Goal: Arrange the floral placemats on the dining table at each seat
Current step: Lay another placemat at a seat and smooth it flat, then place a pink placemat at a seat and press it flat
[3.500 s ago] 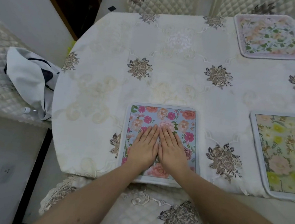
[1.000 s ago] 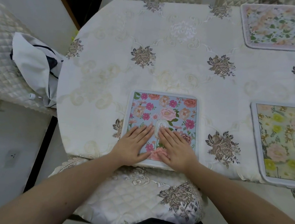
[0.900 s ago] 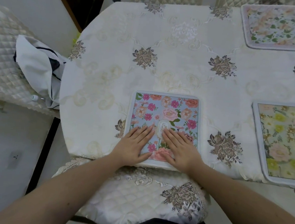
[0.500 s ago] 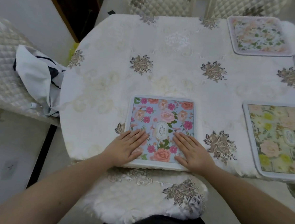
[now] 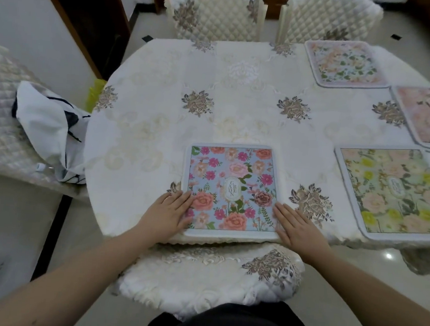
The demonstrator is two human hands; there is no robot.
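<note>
I am squaring the blue floral placemat (image 5: 230,187) at the near edge of the dining table (image 5: 160,122), just above the padded chair seat (image 5: 208,270) in front of me. My left hand (image 5: 170,214) is lying flat with straight fingers across the mat's near left corner, and my right hand (image 5: 295,227) is resting flat against its near right edge; neither is gripping anything. To do this well, I am judging that light, even pressure from both palms matters, so the mat slides as one piece and does not drag the tablecloth into wrinkles. I am aiming to keep its near border parallel to the table edge and centred on the chair. The yellow placemat (image 5: 396,195) is lying to the right, apart from mine, with two more mats farther right and beyond.
</note>
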